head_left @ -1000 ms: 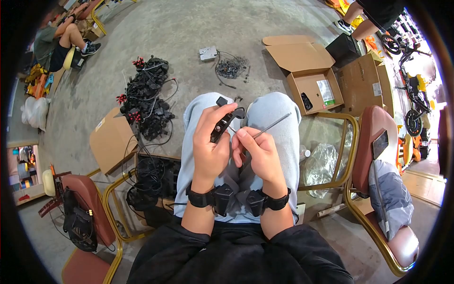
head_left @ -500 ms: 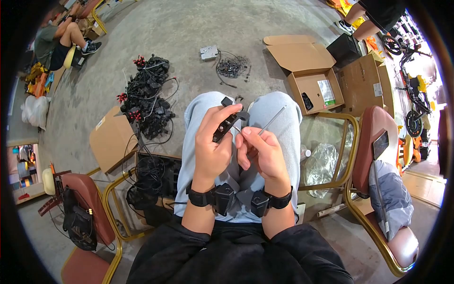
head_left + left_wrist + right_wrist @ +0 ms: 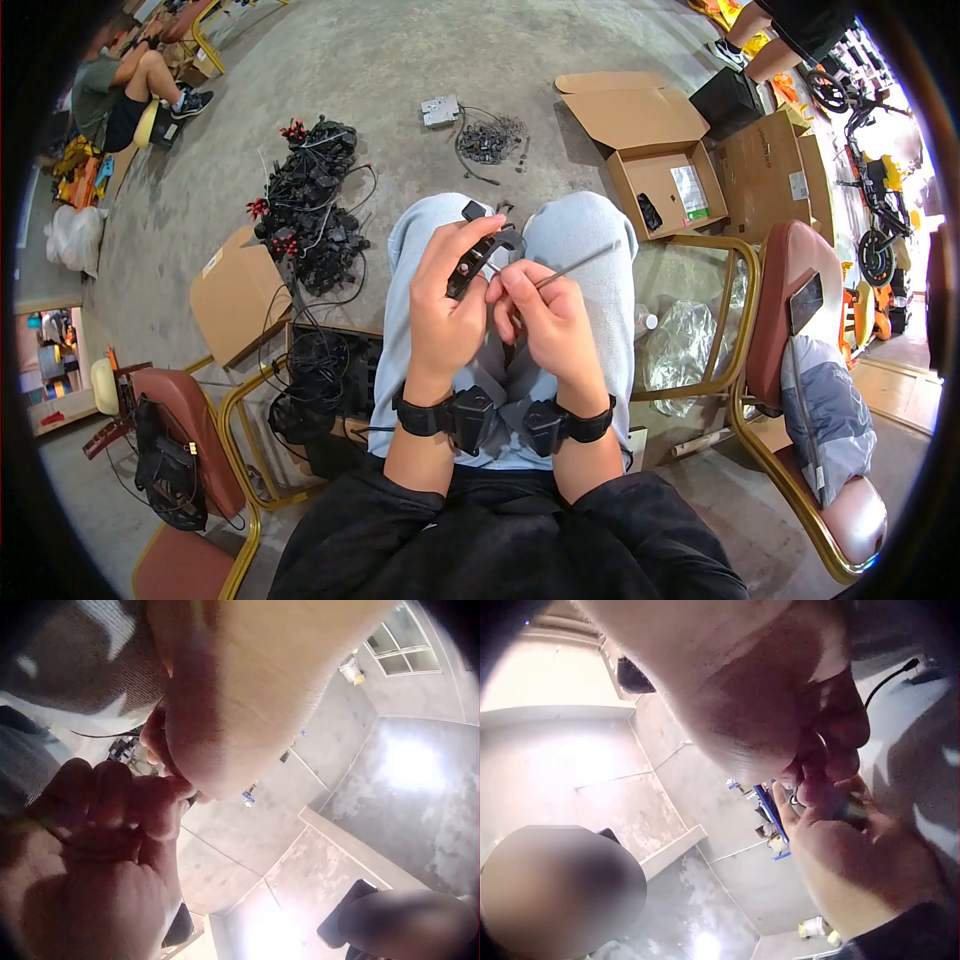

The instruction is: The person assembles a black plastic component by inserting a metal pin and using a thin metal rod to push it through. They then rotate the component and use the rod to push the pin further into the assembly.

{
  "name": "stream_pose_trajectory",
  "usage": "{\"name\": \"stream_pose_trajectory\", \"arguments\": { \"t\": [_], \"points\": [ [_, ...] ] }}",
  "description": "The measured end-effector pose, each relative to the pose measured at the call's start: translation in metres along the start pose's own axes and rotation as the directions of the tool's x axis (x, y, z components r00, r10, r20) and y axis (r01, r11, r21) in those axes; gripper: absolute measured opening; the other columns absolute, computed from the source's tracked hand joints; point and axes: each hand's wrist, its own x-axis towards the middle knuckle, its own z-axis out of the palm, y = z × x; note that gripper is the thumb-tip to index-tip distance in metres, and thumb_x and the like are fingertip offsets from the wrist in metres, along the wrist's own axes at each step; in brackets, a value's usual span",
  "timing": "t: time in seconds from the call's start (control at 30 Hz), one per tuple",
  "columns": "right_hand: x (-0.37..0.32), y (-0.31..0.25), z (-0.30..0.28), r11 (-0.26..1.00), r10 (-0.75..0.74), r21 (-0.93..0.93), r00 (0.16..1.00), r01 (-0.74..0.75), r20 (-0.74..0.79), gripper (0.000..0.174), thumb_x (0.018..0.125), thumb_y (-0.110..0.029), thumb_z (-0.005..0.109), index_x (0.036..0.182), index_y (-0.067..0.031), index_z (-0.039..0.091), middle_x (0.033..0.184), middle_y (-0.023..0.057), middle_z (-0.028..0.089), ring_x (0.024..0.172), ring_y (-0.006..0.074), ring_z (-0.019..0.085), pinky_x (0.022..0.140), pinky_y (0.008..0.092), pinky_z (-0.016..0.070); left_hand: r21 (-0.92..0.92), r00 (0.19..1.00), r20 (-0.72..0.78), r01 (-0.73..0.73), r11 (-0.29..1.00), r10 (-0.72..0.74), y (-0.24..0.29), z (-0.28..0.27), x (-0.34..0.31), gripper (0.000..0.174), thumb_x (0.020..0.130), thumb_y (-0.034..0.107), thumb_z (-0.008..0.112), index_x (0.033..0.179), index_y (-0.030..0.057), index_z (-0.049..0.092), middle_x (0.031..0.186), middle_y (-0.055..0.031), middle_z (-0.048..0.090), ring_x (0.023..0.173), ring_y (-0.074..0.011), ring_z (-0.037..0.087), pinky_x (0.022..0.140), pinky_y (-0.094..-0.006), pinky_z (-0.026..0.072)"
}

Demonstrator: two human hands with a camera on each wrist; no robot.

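Note:
Above my lap, my left hand (image 3: 447, 315) grips a small black part (image 3: 470, 266) with a curved end, fingers over its top and thumb below. My right hand (image 3: 545, 315) pinches a grey metal hex key (image 3: 580, 264) between thumb and index finger near its bend. The short arm of the key points into the black part, while the long arm sticks out up and to the right over my right knee. In the left wrist view, my right hand (image 3: 105, 847) appears close beside the left; the black part is mostly hidden there.
A heap of black cabled parts (image 3: 310, 210) lies on the floor ahead to the left. Farther off are a metal box (image 3: 440, 112) and a pile of small black pieces (image 3: 490, 142). An open cardboard box (image 3: 640, 185) stands right. Chairs (image 3: 185, 420) flank me.
The hex key's long arm swung up, then back down to the right, with the right hand turning. The left hand and black part stayed nearly in place.

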Motion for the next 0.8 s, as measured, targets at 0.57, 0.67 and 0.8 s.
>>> {"name": "stream_pose_trajectory", "arguments": {
  "t": [0.57, 0.67, 0.8],
  "points": [
    [0.0, -0.001, -0.007, 0.983, 0.119, 0.131, 0.987, -0.132, 0.104, 0.03, 0.095, -0.027, 0.043, 0.077, -0.0058, 0.055, 0.055, 0.0011, 0.054, 0.046, 0.0061, 0.046, 0.044, 0.02, 0.03, -0.024, 0.999, 0.008, 0.032, 0.999, -0.031, -0.001, -0.003, -0.001, 0.05, 0.064, -0.017, 0.042, 0.106, 0.0034, 0.061, 0.094, -0.0099, 0.056, 0.079, -0.0178, 0.053, 0.071, -0.024, 0.0416],
    [0.002, 0.001, -0.007, 0.975, 0.11, 0.183, 0.988, -0.128, 0.108, 0.031, 0.095, -0.027, 0.043, 0.077, -0.0058, 0.055, 0.053, 0.0015, 0.053, 0.044, 0.0065, 0.044, 0.043, 0.0204, 0.0298, -0.014, 1.0, 0.017, 0.012, 1.0, -0.011, -0.001, -0.003, 0.0, 0.051, 0.064, -0.017, 0.042, 0.106, 0.0038, 0.061, 0.094, -0.01, 0.055, 0.078, -0.0179, 0.053, 0.071, -0.024, 0.0417],
    [0.002, 0.006, 0.002, 1.0, 0.002, 0.025, 1.0, -0.001, -0.017, 0.028, 0.096, -0.024, 0.043, 0.08, -0.0031, 0.055, 0.053, 0.0005, 0.051, 0.046, 0.0056, 0.042, 0.046, 0.0199, 0.0312, 0.001, 1.0, -0.01, -0.015, 1.0, 0.015, -0.002, -0.001, 0.0, 0.049, 0.066, -0.017, 0.043, 0.107, 0.0037, 0.06, 0.095, -0.0099, 0.055, 0.079, -0.0165, 0.053, 0.071, -0.0238, 0.0419]
  ]
}}
